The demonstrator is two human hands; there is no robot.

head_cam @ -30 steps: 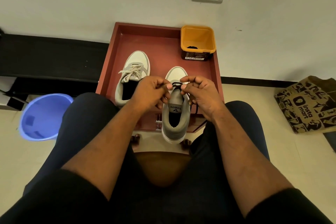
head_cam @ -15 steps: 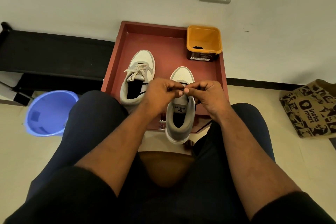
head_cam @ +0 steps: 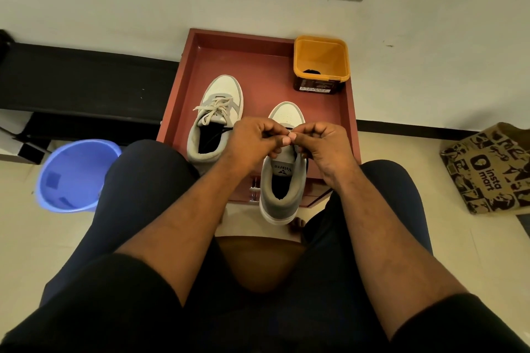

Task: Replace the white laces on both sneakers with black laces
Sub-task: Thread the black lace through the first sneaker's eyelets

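Two grey-and-white sneakers stand on a red-brown tray table (head_cam: 258,66). The left sneaker (head_cam: 215,117) has white laces (head_cam: 212,113) tied on it. The right sneaker (head_cam: 282,180) overhangs the table's near edge, heel toward me. Over its tongue my left hand (head_cam: 252,140) and my right hand (head_cam: 321,143) meet, both with curled fingers pinching a black lace (head_cam: 226,130) between thumb and fingertips. A short run of that lace trails left from my left hand. The eyelets are hidden under my hands.
An orange tub (head_cam: 321,63) with something black at its bottom stands at the table's back right corner. A blue bucket (head_cam: 71,175) is on the floor at left, a printed paper bag (head_cam: 487,166) at right. My knees flank the table.
My hands have drawn together over the right sneaker until the fingertips meet. The view has shifted slightly.
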